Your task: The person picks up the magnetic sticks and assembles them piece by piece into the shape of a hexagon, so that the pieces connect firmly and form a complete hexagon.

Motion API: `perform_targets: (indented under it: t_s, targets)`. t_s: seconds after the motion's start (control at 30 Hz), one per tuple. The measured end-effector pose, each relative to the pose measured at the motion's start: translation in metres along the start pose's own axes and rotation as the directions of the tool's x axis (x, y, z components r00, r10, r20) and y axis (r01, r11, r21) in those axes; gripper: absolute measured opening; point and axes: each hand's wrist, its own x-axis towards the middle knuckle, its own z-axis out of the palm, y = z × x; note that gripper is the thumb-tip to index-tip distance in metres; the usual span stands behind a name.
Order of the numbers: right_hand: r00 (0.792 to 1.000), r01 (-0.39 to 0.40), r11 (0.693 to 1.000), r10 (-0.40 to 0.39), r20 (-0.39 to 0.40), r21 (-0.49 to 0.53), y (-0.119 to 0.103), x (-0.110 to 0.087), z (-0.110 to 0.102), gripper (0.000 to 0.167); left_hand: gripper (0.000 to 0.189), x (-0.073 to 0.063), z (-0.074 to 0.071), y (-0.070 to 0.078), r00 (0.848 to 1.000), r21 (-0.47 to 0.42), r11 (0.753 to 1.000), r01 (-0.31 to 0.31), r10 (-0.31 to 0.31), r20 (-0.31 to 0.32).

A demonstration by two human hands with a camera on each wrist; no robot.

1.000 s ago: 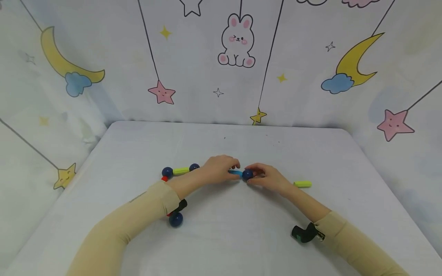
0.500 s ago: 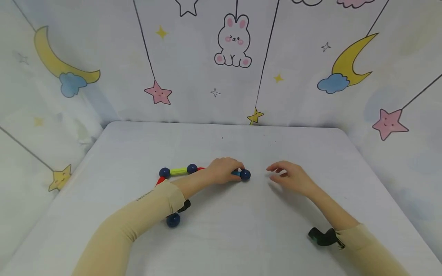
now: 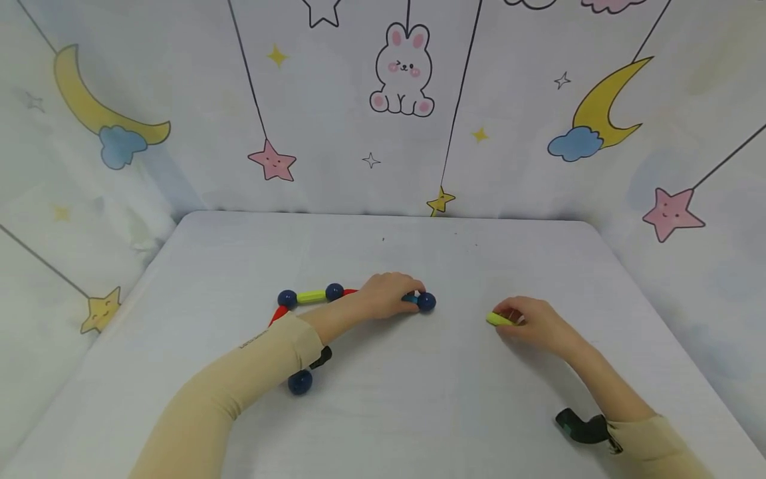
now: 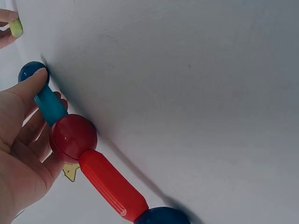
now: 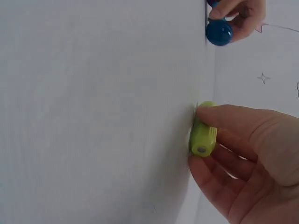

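Observation:
A chain of toy balls and magnetic rods lies on the white table. My left hand (image 3: 389,295) grips its right end: thumb at the joint of the dark blue ball (image 3: 427,302) and the teal rod (image 4: 50,105), fingers behind. A red ball (image 4: 73,136) and a red rod (image 4: 113,185) follow in the left wrist view. Thumb and fingers of my right hand (image 3: 535,324) pinch a yellow-green rod (image 5: 204,136), a grey metal disc showing at its end. This rod is apart from the chain, to the right of the blue ball.
Farther left the chain has another yellow-green rod (image 3: 311,297) between two blue balls, then a red rod (image 3: 278,314). My left sleeve covers part of it. A blue ball (image 3: 300,382) sits nearer me. Behind the table (image 3: 419,412) hangs a patterned cloth (image 3: 335,100).
My right hand has let go of the blue ball, moved right and taken hold of the loose yellow-green rod. My left hand stays at the chain's end, its fingers now closer to the ball.

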Motion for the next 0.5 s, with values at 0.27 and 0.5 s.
perform_targets:
  t_s: [0.27, 0.5]
  targets:
    - [0.998, 0.045, 0.997, -0.048, 0.041, 0.061, -0.032, 0.027, 0.021, 0.025, 0.037, 0.004, 0.001, 0.000, 1.000, 0.017, 1.000, -0.011, 0.011, -0.003]
    - [0.998, 0.060, 0.995, -0.061, 0.019, 0.074, -0.046, 0.046, 0.034, 0.024, 0.037, 0.009, 0.003, 0.001, 1.000, 0.024, 1.000, -0.014, 0.014, -0.011]
